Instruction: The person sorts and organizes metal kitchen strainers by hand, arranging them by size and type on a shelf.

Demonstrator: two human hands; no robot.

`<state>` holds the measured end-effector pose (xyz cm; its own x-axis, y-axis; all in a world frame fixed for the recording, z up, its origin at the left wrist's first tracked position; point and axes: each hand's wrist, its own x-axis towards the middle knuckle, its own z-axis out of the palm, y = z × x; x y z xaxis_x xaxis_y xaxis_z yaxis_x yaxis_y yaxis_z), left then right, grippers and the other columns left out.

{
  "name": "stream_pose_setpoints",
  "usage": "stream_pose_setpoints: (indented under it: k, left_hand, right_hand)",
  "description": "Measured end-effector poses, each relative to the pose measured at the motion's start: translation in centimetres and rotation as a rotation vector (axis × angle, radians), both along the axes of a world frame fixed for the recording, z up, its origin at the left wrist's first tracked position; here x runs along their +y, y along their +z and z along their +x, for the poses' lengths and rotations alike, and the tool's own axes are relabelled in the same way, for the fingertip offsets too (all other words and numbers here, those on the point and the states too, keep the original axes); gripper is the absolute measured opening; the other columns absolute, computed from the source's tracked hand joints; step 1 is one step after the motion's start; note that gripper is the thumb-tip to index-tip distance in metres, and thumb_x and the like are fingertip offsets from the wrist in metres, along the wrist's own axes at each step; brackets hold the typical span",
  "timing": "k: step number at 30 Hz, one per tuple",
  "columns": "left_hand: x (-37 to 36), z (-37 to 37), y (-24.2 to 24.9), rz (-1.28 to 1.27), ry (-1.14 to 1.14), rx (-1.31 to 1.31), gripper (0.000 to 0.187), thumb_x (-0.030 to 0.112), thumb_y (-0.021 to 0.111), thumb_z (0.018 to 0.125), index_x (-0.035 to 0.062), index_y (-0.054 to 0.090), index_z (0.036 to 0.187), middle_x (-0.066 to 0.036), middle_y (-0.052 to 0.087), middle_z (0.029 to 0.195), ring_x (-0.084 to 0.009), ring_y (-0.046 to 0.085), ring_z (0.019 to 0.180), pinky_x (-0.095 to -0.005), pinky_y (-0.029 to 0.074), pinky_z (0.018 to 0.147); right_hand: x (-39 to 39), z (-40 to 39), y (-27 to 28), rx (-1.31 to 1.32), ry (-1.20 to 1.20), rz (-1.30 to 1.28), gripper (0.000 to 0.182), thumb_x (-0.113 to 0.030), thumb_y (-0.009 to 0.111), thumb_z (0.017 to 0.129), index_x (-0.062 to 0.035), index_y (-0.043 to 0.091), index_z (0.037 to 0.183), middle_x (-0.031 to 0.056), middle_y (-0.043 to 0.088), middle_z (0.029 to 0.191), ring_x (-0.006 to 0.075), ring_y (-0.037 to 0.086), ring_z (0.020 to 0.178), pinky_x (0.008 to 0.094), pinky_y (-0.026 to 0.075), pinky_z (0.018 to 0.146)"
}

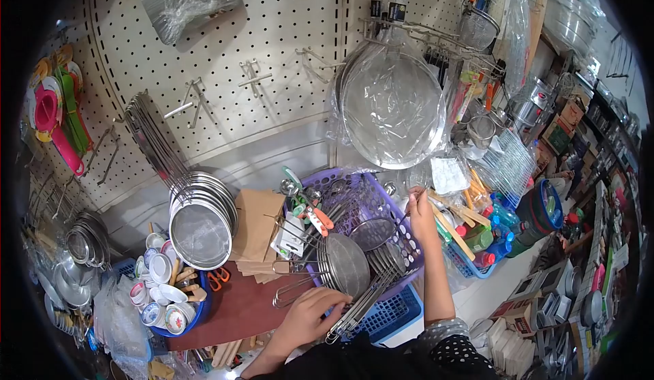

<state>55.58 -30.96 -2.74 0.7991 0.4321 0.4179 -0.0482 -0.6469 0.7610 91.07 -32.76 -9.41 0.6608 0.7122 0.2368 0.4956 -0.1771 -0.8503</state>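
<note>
Left hand gripping strainer handles; strainers slant up-left in purple basket; right hand pinching small item, far rim.

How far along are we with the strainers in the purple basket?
Done: some round sieves lean against the pegboard wall. In hand: the left hand grips the handles of the wire strainers in the purple basket; the right hand reaches into it. Left: many strainers there, and pegboard hooks bare.

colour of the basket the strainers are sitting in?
Purple basket, clearest in the head view; the strainers lie inside it.
</note>
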Motion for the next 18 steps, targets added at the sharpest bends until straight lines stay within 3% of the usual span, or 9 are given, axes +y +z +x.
stream_pose_setpoints:
  k: [2, 5, 8, 15, 16, 18]
  left_hand:
    - [0.0, 0.3, -0.6, -0.002, 0.019, 0.015, 0.016, 0.005, 0.067, 0.088, 0.0029, 0.069, 0.104, -0.010, 0.070, 0.097, -0.0289, 0.067, 0.089, -0.0378, 0.051, 0.080]
    - [0.3, 1.2, -1.4, 0.035, 0.015, 0.039, 0.016, 0.006, 0.066, 0.089, 0.0030, 0.068, 0.105, -0.009, 0.070, 0.097, -0.0296, 0.067, 0.090, -0.0380, 0.051, 0.081]
    - [0.7, 1.9, -1.9, 0.055, -0.006, 0.038, 0.017, 0.007, 0.066, 0.090, 0.0032, 0.067, 0.107, -0.009, 0.070, 0.098, -0.0305, 0.066, 0.092, -0.0387, 0.051, 0.083]
    - [1.8, 2.6, -1.7, 0.076, -0.018, -0.008, 0.026, 0.009, 0.066, 0.092, 0.0036, 0.062, 0.117, -0.014, 0.064, 0.118, -0.0324, 0.060, 0.109, -0.0410, 0.046, 0.095]
    - [2.0, 2.5, -1.9, 0.065, -0.039, 0.000, 0.033, 0.010, 0.066, 0.091, 0.0034, 0.059, 0.123, -0.015, 0.058, 0.128, -0.0338, 0.054, 0.119, -0.0436, 0.042, 0.103]
    - [1.9, 2.7, -0.7, 0.106, 0.030, -0.053, 0.037, 0.011, 0.067, 0.091, 0.0038, 0.057, 0.126, -0.014, 0.056, 0.132, -0.0346, 0.051, 0.124, -0.0451, 0.039, 0.107]
  right_hand:
    - [-1.0, -0.1, -0.7, -0.046, -0.003, -0.016, 0.034, -0.029, 0.043, 0.106, -0.0016, 0.049, 0.126, 0.0189, 0.065, 0.091, 0.0338, 0.064, 0.087, 0.0423, 0.048, 0.083]
    - [-2.5, -2.0, 0.0, -0.060, 0.018, -0.056, 0.035, -0.024, 0.043, 0.106, -0.0028, 0.047, 0.134, 0.0203, 0.067, 0.107, 0.0335, 0.066, 0.101, 0.0417, 0.049, 0.088]
    - [-3.4, -3.6, 0.7, -0.112, -0.032, -0.005, 0.034, -0.020, 0.046, 0.105, -0.0025, 0.050, 0.134, 0.0189, 0.068, 0.112, 0.0344, 0.065, 0.106, 0.0418, 0.049, 0.091]
    - [-4.6, -6.7, 6.1, -0.363, -0.031, 0.151, 0.025, -0.007, 0.053, 0.099, -0.0036, 0.064, 0.121, 0.0179, 0.068, 0.108, 0.0334, 0.065, 0.096, 0.0404, 0.050, 0.085]
    - [-4.9, -7.1, 7.2, -0.382, -0.013, 0.160, 0.025, -0.005, 0.053, 0.097, -0.0037, 0.065, 0.119, 0.0178, 0.069, 0.107, 0.0327, 0.065, 0.094, 0.0396, 0.051, 0.083]
    - [-5.1, -8.1, 9.3, -0.509, 0.050, 0.279, 0.022, 0.000, 0.057, 0.093, -0.0034, 0.069, 0.111, 0.0157, 0.070, 0.103, 0.0300, 0.066, 0.089, 0.0365, 0.051, 0.079]
